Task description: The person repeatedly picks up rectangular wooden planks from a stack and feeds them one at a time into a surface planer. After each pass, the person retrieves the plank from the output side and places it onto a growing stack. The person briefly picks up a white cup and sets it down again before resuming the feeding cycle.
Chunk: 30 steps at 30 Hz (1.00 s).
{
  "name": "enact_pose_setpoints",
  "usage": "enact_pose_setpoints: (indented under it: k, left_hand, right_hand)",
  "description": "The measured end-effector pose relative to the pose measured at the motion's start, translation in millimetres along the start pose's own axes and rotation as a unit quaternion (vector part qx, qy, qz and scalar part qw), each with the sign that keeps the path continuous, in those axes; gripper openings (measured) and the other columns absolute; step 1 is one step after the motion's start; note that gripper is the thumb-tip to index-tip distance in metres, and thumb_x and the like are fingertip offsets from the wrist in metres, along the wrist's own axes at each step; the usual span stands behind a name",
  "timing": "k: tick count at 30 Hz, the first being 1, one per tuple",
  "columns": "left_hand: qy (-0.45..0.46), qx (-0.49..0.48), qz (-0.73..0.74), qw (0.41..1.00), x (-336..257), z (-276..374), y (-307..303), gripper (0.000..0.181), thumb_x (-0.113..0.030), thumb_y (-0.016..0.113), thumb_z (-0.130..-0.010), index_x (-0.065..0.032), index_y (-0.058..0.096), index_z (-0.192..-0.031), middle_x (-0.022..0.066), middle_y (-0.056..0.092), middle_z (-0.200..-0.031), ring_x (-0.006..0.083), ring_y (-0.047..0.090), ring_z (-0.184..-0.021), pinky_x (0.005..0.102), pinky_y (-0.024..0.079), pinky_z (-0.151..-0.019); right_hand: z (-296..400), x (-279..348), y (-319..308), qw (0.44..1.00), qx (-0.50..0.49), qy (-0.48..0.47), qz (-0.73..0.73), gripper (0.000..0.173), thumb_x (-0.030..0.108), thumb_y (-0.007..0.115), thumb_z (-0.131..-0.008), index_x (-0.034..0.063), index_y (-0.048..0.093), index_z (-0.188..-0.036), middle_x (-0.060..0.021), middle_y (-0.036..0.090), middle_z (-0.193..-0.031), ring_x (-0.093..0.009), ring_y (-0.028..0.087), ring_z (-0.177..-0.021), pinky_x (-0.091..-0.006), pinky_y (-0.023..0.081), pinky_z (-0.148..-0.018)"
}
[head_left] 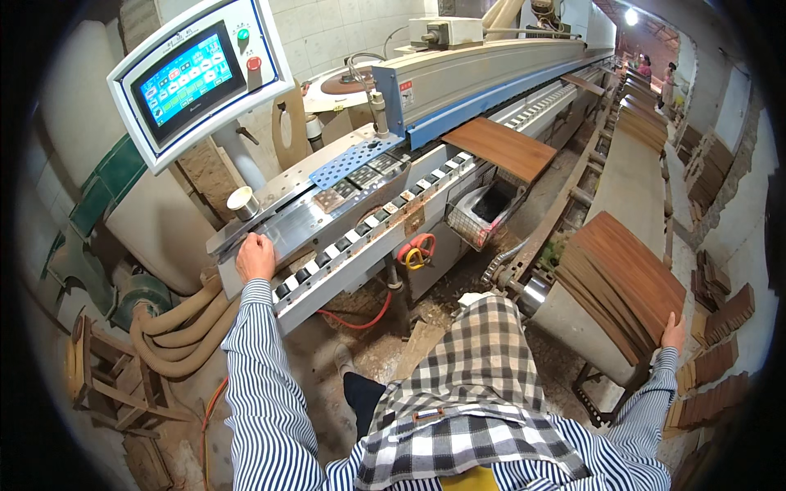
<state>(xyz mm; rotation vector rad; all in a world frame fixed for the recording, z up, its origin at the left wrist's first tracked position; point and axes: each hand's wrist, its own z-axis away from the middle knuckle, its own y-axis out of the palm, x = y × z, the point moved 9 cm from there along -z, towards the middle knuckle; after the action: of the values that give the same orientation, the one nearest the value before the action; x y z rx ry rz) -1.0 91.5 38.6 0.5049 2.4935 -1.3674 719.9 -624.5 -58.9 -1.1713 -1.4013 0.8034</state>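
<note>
My left hand [255,258] is curled into a fist on the near end of the metal infeed table of an edge banding machine [288,230]. No object shows in it, though its palm side is hidden. Just beyond it stands a pale round roller [243,202]. On my right, my right hand [673,333] grips the near right corner of the top reddish-brown wooden board [626,264]. That board lies on a fanned stack of boards [592,307] at the conveyor's near end. Another wooden board [500,147] sits partway along the machine, jutting out over its side.
A touchscreen control panel [190,80] stands at upper left. Red-handled scissors [416,250] hang on the machine's side, near a wire basket [485,212]. The conveyor belt [626,178] carries further stacks. Dust hoses [178,331] and a wooden stool [116,380] are at lower left. People [669,83] are far back.
</note>
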Motion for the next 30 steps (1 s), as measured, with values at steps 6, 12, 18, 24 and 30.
enact_pose_setpoints:
  k: [6,12,18,24,30]
  left_hand:
    - [0.002,0.007,0.01,1.0,-3.3,-1.9,7.7,0.025,-0.026,0.046,-0.083,-0.0037,0.053,-0.074,0.0176,0.061,-0.08,0.0349,0.057,-0.077,0.0444,0.044,-0.068]
    - [0.01,-0.003,0.002,1.0,-3.6,2.7,-5.2,0.025,-0.026,0.047,-0.083,-0.0041,0.054,-0.075,0.0167,0.061,-0.08,0.0343,0.058,-0.077,0.0436,0.044,-0.068]
    - [0.002,0.009,0.006,1.0,-6.0,1.8,-1.4,0.025,-0.026,0.047,-0.083,-0.0035,0.054,-0.075,0.0168,0.06,-0.08,0.0345,0.057,-0.076,0.0439,0.044,-0.068]
    - [0.004,-0.001,0.007,1.0,-6.2,1.8,-0.3,0.025,-0.026,0.048,-0.083,-0.0039,0.055,-0.076,0.0164,0.061,-0.081,0.0342,0.058,-0.077,0.044,0.044,-0.068]
    - [-0.001,0.005,0.008,1.0,-6.0,2.5,-2.6,0.024,-0.027,0.048,-0.083,-0.005,0.055,-0.076,0.0152,0.061,-0.082,0.0332,0.058,-0.078,0.0437,0.045,-0.068]
  right_hand:
    - [-68.2,-97.7,45.3,0.939,0.025,-0.004,-0.343,0.06,0.029,0.059,-0.082,-0.0017,0.037,-0.129,-0.0139,0.044,-0.128,-0.029,0.045,-0.114,-0.0402,0.039,-0.094]
    - [50.7,-91.5,52.4,0.691,0.185,0.154,-0.682,0.047,0.024,0.069,-0.072,0.0031,0.05,-0.11,-0.005,0.058,-0.1,-0.02,0.056,-0.087,-0.0335,0.047,-0.071]
    - [147.5,-64.0,34.9,0.664,0.243,0.171,-0.686,0.042,0.023,0.071,-0.068,0.0084,0.052,-0.103,-0.0003,0.059,-0.085,-0.016,0.056,-0.069,-0.0287,0.046,-0.054]
    - [154.3,-12.6,38.5,0.617,0.255,0.025,-0.744,0.038,0.015,0.066,-0.07,0.0046,0.053,-0.105,-0.0081,0.06,-0.095,-0.022,0.06,-0.083,-0.0369,0.05,-0.072]
    - [219.9,125.7,34.5,0.525,0.408,-0.003,-0.747,0.035,0.01,0.057,-0.071,-0.0017,0.053,-0.104,-0.0114,0.06,-0.096,-0.026,0.06,-0.084,-0.0402,0.05,-0.076]
